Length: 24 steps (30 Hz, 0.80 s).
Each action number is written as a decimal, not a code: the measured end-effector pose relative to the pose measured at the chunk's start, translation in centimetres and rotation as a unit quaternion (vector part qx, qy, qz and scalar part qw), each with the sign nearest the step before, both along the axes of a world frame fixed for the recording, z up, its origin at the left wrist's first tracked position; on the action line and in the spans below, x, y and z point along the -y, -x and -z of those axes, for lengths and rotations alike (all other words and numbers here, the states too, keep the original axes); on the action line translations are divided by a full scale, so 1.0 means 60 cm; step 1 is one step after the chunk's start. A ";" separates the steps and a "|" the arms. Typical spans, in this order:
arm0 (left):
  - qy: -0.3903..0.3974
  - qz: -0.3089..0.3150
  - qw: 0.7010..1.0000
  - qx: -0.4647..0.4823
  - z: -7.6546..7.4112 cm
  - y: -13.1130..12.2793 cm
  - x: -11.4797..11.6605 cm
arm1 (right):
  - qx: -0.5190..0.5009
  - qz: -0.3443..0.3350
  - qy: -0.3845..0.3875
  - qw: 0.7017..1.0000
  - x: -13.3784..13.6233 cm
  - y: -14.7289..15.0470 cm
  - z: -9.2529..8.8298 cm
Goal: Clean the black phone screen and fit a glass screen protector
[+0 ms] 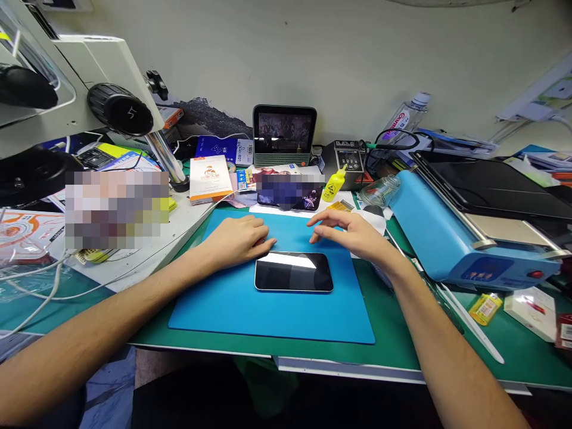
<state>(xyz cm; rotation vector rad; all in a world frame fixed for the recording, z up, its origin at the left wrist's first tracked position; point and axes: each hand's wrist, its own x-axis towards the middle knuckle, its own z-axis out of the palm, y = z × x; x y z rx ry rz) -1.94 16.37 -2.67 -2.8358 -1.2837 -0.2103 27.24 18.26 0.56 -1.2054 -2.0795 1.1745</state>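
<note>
A smartphone (pixel 294 273) with a dark, glossy screen lies flat on a blue work mat (pixel 268 316), its long side running left to right. My left hand (pixel 235 239) rests on the mat at the phone's upper left corner, back up. Its fingers are curled in and its thumb lies by the phone's edge; nothing shows in it. To the upper right of the phone, my right hand (pixel 346 229) hovers with fingers apart and loosely bent, holding nothing.
A microscope stand (pixel 102 89) rises at left. Behind the mat are a small display (pixel 285 134), a white box (pixel 210 179) and a yellow bottle (pixel 334 183). At right sits a blue machine (pixel 429 238) with a dark tablet-like panel (pixel 496 185) on top. A white cable (pixel 134 280) crosses the left side.
</note>
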 end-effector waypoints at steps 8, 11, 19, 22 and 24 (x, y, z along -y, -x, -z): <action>-0.011 0.023 1.000 0.005 0.003 -0.002 0.001 | 0.085 -0.081 0.081 0.990 -0.004 -0.026 -0.009; -0.014 0.024 1.000 0.005 0.004 -0.001 0.001 | 0.099 -0.085 0.084 0.988 -0.001 -0.023 -0.009; -0.018 0.026 0.999 -0.002 0.005 -0.003 0.001 | 0.118 -0.071 0.054 0.989 0.000 -0.011 0.001; -0.018 0.026 0.999 -0.005 0.006 -0.004 0.001 | 0.116 -0.070 0.045 0.990 0.000 -0.008 0.008; -0.019 0.023 1.000 -0.005 0.006 -0.004 0.001 | 0.113 -0.069 0.039 0.990 0.000 -0.006 0.014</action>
